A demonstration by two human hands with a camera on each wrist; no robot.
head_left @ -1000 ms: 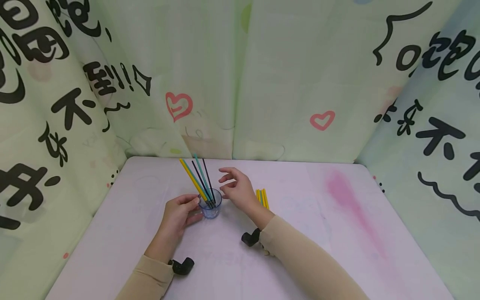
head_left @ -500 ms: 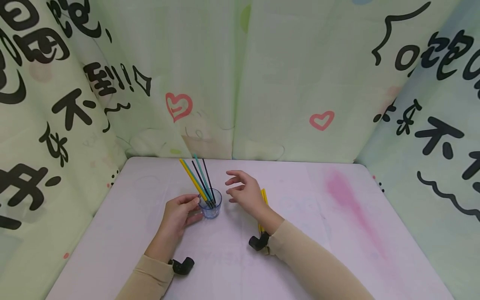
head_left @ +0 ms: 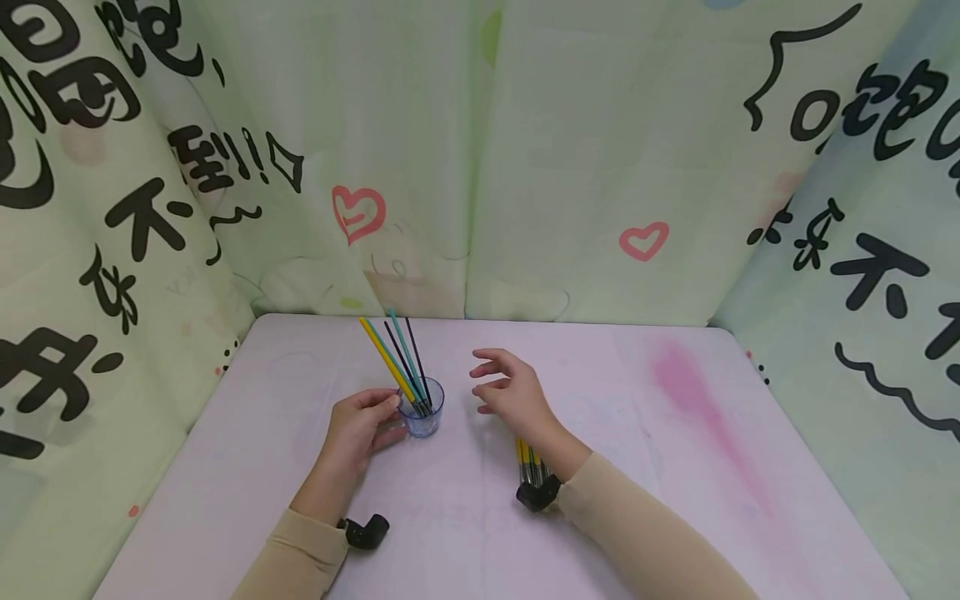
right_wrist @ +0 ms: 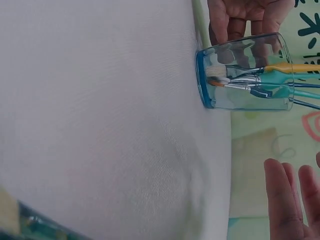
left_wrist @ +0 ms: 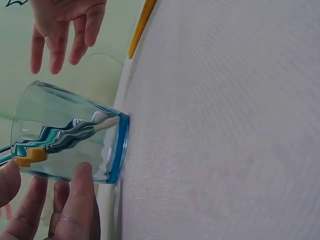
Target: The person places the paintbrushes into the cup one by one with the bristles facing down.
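A clear blue-tinted cup (head_left: 422,421) stands upright on the table. Several paintbrushes (head_left: 402,367) with yellow, teal and dark handles lean inside it, bristles down, as the right wrist view shows. My left hand (head_left: 365,425) holds the cup's left side, its thumb (left_wrist: 9,182) near the rim and its fingers along the wall. My right hand (head_left: 517,392) hovers right of the cup, apart from it, with loosely bent fingers and nothing in them. Under the right wrist lie more paintbrushes (head_left: 525,454), partly hidden by the forearm and the black wrist camera.
The pale pink-white table (head_left: 450,525) has a pink stain (head_left: 697,392) at its right. Light green curtains (head_left: 555,167) with black characters and red hearts surround its back and sides. A yellow brush handle (left_wrist: 142,27) lies on the table in the left wrist view.
My right hand has drawn back from the cup, rightward and slightly toward me, over the lying paintbrushes. The left hand, the cup and the brushes in it have stayed still.
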